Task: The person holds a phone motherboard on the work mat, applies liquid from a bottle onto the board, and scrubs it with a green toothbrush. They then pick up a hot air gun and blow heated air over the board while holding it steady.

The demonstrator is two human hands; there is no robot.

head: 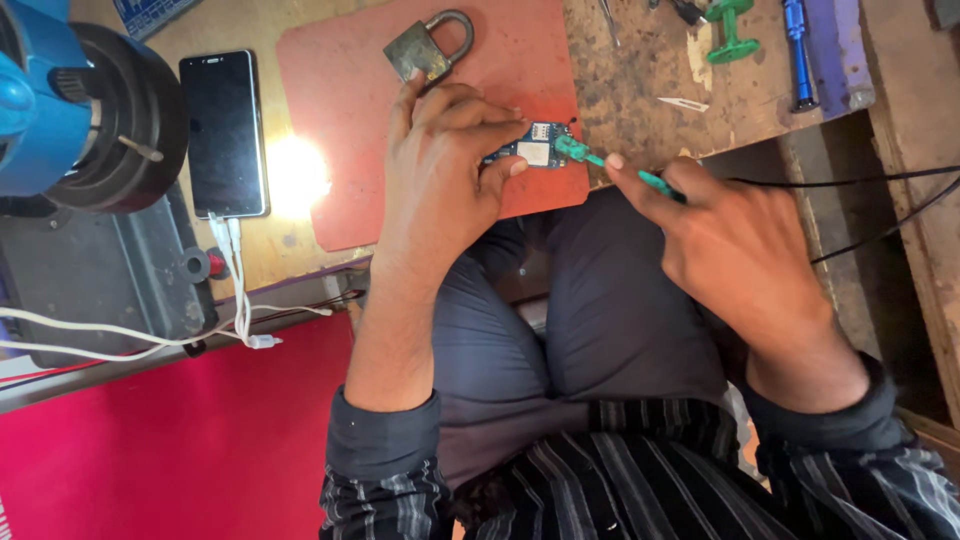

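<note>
Right now, in the head view, the left hand (445,160) is holding a small blue circuit board (532,150) at the near edge of a red mat (340,90) on the worn wooden bench (640,70). Its fingers are closing around the board, pinching it so it sits flat. The right hand (735,245) is gripping a green tool (600,160) like a pen, and a black cord (850,180) is trailing away from that hand. The tool's tip is touching the right end of the board, so the work on the board seems to be going on and not finished. I cannot tell how much of it is done, because the board is too small to read. A brass padlock (425,45) is lying just past the left fingers. A dark phone (224,130) is resting farther left with white cables (235,290) plugged in, beside a blue machine (60,100). A bright light spot is glowing between phone and mat.
</note>
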